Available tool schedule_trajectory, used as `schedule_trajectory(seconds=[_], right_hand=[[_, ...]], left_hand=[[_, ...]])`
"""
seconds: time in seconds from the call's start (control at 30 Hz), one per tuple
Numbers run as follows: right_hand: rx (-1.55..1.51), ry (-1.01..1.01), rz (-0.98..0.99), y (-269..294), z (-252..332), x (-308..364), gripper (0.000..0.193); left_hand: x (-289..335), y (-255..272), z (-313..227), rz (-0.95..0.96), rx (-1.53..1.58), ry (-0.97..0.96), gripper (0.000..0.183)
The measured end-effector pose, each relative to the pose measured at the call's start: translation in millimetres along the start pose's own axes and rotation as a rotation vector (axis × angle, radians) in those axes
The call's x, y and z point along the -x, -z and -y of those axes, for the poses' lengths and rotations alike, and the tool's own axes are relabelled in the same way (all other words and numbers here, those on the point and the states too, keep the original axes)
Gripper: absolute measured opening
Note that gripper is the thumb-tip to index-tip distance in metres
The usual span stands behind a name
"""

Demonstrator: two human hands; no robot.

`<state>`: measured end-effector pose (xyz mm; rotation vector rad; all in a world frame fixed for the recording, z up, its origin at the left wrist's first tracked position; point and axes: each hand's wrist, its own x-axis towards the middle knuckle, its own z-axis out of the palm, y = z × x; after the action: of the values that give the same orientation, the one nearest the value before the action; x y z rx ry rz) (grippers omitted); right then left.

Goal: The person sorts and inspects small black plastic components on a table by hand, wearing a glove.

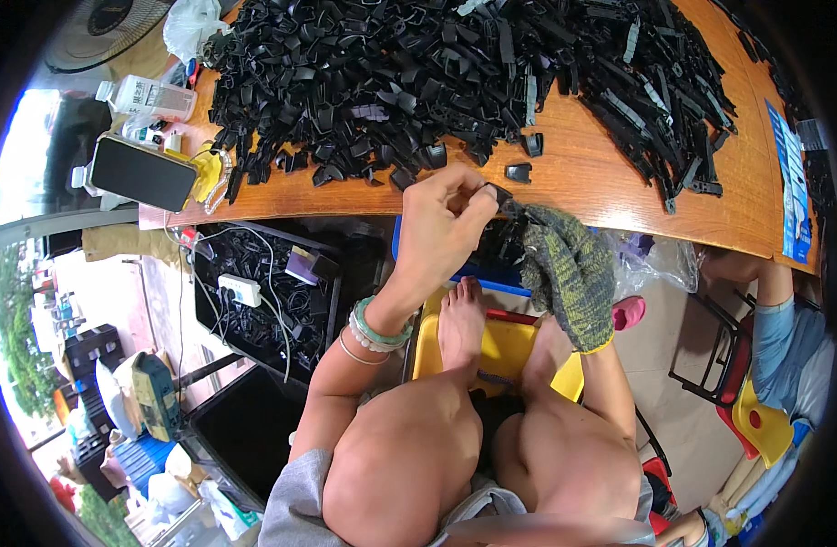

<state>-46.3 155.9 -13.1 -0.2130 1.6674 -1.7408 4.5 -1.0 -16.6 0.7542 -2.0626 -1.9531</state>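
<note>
Just in front of the table edge, my bare left hand [436, 223] pinches a small black plastic piece [500, 194] between thumb and fingertips. My right hand [571, 273], in a dark green and black knitted glove, is closed at the same piece from the other side. The gloved fingertips cover part of it, so its full shape is hidden. Beyond my hands a large heap of small curved black plastic parts [345, 87] spreads over the wooden table [578, 173]. A single loose black part [518, 172] lies near the table edge.
Long black strips [637, 109] lie heaped at the right. A phone [143, 173] and a bottle [154, 98] stand at the left. Below are a black crate [332, 314] of parts with a white power strip [240, 290], and a blue bin [509, 283]. Another person's arm [772, 314] is at the right.
</note>
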Motion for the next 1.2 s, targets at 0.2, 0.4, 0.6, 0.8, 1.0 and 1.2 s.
schedule_trajectory(seconds=[0.2,0.4,0.6,0.8,1.0,1.2], right_hand=[[0.939,0.975,-0.018,18,-26,-10,0.023],[0.845,0.901,0.015,10,-25,-2,0.041],[1.04,0.907,-0.108,7,-24,7,0.045],[0.729,0.517,0.04,20,-1,10,0.034],[0.121,-0.023,-0.089,22,2,12,0.024],[0.26,-0.01,-0.108,19,3,10,0.015]], left_hand=[[4,-2,3,-0.02,-0.134,-0.178,0.013],[3,-13,4,-0.113,-0.222,-0.392,0.035],[7,-34,-5,-0.132,-0.158,-0.388,0.041],[3,-21,-6,0.069,-0.324,-0.408,0.029],[-26,15,-18,-0.199,-0.624,-0.661,0.009],[-24,14,-7,-0.285,-0.713,-0.699,0.013]])
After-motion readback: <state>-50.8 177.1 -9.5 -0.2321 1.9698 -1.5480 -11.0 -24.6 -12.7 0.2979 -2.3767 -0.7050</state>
